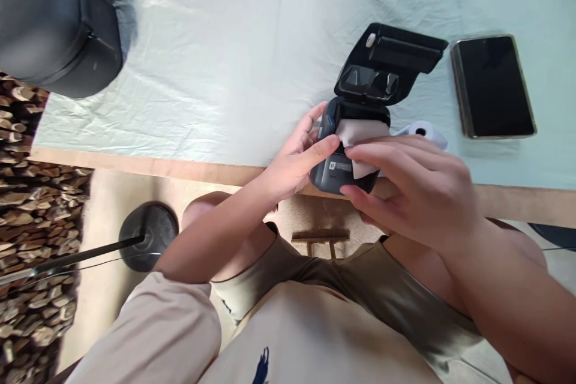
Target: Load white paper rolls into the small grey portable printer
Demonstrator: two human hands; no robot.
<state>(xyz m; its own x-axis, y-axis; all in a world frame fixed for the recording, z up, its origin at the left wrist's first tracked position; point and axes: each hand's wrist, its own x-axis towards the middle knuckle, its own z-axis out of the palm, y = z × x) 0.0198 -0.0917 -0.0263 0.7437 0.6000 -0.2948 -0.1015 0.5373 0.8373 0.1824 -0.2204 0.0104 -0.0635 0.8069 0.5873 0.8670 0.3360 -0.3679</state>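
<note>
A small dark portable receipt printer (332,177) is at the table's front edge, its lid (391,63) swung up and back. A white paper roll (360,132) sits in its compartment, with a loose end of paper hanging over the front. My left hand (301,156) grips the printer's left side, its thumb at the roll's left end. Over the printer's right side, my right hand (414,186) has its fingers curled onto the paper; the fingertips partly cover it. Just behind that hand lies a second white roll (432,134), partly hidden.
On the right of the pale tablecloth (216,72) lies a dark-screened phone or tablet (495,87) in a clear case. A black zippered case (58,24) stands at the far left. Below the table are a round black stand base (148,234) and stacked firewood (36,222).
</note>
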